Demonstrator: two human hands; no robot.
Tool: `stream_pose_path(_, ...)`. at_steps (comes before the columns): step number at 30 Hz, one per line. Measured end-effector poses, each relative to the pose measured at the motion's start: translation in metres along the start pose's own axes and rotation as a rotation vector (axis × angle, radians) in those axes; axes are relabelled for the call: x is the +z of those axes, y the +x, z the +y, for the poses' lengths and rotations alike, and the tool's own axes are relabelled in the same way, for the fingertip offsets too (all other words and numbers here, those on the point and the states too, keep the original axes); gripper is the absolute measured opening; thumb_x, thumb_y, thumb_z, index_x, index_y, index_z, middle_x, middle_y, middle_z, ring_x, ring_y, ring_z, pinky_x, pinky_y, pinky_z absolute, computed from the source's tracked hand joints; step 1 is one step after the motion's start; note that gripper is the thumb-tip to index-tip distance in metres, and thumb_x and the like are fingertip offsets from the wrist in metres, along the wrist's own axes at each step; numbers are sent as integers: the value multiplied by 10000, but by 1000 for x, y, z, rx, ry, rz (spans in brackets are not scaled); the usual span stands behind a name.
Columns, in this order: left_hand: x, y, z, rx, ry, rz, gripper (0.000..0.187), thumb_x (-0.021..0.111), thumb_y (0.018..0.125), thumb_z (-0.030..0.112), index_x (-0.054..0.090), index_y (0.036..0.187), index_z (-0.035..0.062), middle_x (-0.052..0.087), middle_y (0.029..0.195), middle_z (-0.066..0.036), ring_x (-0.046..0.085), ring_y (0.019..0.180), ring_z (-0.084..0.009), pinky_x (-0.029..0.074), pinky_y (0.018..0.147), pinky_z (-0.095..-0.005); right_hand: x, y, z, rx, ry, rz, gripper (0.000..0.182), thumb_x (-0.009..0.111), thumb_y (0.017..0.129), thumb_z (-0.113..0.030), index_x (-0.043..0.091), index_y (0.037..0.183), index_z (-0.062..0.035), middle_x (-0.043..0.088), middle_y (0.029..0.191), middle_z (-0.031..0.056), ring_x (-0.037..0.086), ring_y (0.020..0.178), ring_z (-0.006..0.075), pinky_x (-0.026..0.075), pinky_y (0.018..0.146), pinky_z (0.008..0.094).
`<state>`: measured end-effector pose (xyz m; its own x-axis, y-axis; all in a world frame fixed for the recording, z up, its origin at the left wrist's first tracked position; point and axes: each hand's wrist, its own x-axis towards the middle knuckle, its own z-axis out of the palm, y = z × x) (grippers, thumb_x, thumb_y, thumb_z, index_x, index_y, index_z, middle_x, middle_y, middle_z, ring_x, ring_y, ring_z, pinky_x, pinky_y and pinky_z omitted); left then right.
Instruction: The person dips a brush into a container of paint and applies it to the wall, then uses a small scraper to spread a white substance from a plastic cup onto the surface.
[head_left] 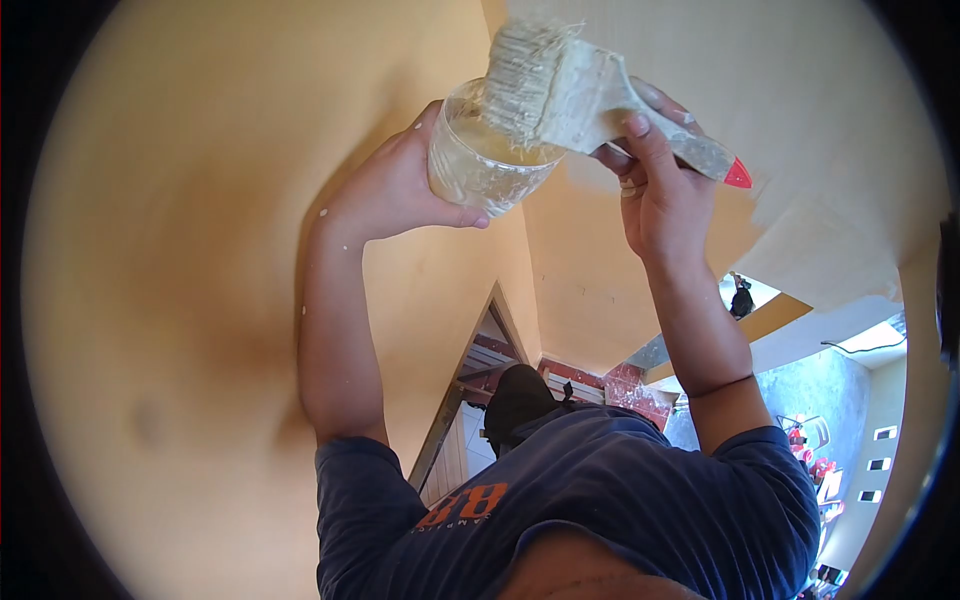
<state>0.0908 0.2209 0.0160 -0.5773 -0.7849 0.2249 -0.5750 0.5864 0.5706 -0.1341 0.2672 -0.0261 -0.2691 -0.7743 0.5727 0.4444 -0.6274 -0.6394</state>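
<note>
My left hand (385, 190) grips a clear plastic container (480, 165) holding pale, whitish liquid. My right hand (655, 200) holds a wide paintbrush (560, 85) by its paint-smeared handle, which ends in a red tip (737, 175). The brush's pale, wet bristles rest at the container's rim, angled into its mouth. Both arms are raised in front of an orange-yellow wall (150, 250). White paint flecks dot my left forearm. My dark blue shirt (600, 500) fills the bottom of the view.
A paler coated patch (800, 120) covers the surface at the upper right. A doorway (470, 400) with a grey frame opens below the hands. Beyond it to the right are a blue-grey wall and red objects (810, 450).
</note>
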Motion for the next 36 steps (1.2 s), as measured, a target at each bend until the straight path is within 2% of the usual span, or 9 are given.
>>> stream_pose_path(11, 4, 3, -9, 103, -80, 22, 893, 845, 533, 209, 402, 1286, 28, 564, 1190, -134, 543, 1108, -248, 418, 950, -338, 13, 10, -10, 30, 143, 13, 391, 595, 860, -97, 463, 1199, 46, 600, 982, 127, 623, 843, 186, 541, 761, 329)
stream_pose_path(13, 5, 3, -13, 114, -66, 22, 880, 843, 535, 212, 412, 1279, 27, 571, 1176, -141, 549, 1099, -244, 427, 936, -331, 18, 6, -8, 43, 332, -16, 221, 586, 863, -148, 564, 1055, -41, 616, 850, 51, 604, 738, 153, 484, 651, 257)
stream_pose_path(17, 7, 3, -21, 91, -42, 29, 876, 842, 536, 214, 414, 1277, 22, 576, 1163, -150, 552, 1093, -250, 429, 930, -328, 12, 3, 11, 31, 140, 129, 213, 601, 857, -127, 561, 1034, -15, 607, 838, 34, 580, 733, 98, 468, 626, 228)
stream_pose_path(19, 7, 2, -18, 63, 68, 49, 834, 839, 570, 88, 407, 1280, 14, 553, 1182, -70, 514, 1093, -147, 423, 938, -303, 9, 0, 5, 64, 89, 14, 220, 608, 858, -130, 558, 1041, -19, 611, 837, 34, 587, 703, 97, 478, 601, 217)
stream_pose_path(25, 12, 1, -21, 50, -162, 8, 810, 828, 580, 72, 411, 1271, 11, 544, 1170, -68, 512, 1087, -146, 427, 934, -306, 0, -6, 14, 25, -23, 159, 314, 605, 868, -173, 532, 1114, 7, 626, 875, 78, 628, 666, 119, 545, 573, 206)
stream_pose_path(26, 4, 6, -10, 272, 45, 29, 824, 825, 591, 127, 390, 1280, 4, 551, 1178, -130, 521, 1108, -218, 407, 963, -326, -2, -9, 14, 36, -33, 163, 314, 605, 868, -173, 532, 1114, 7, 626, 875, 78, 628, 666, 119, 545, 573, 206)
stream_pose_path(30, 4, 4, 0, 237, -16, -17, 934, 852, 562, 157, 340, 1329, 14, 502, 1262, -131, 467, 1178, -217, 347, 1021, -308, -7, -12, 16, -1, 6, 170, 333, 592, 872, -153, 511, 1144, 21, 631, 900, 98, 649, 721, 140, 575, 632, 238)
stream_pose_path(33, 5, -1, 7, 49, 7, -49, 917, 845, 578, 148, 344, 1335, 20, 493, 1277, -128, 476, 1169, -216, 362, 1010, -319, -15, -8, 19, -8, 56, 154, 328, 585, 876, -151, 509, 1139, 30, 631, 909, 106, 650, 744, 134, 577, 658, 244)
stream_pose_path(36, 14, -3, -15, 35, -118, 28, 815, 830, 580, 72, 409, 1275, 10, 549, 1160, -67, 515, 1075, -149, 426, 933, -303, -12, -7, 20, 22, 66, 156, 337, 587, 879, -168, 512, 1153, 14, 633, 919, 110, 647, 756, 151, 572, 662, 263)
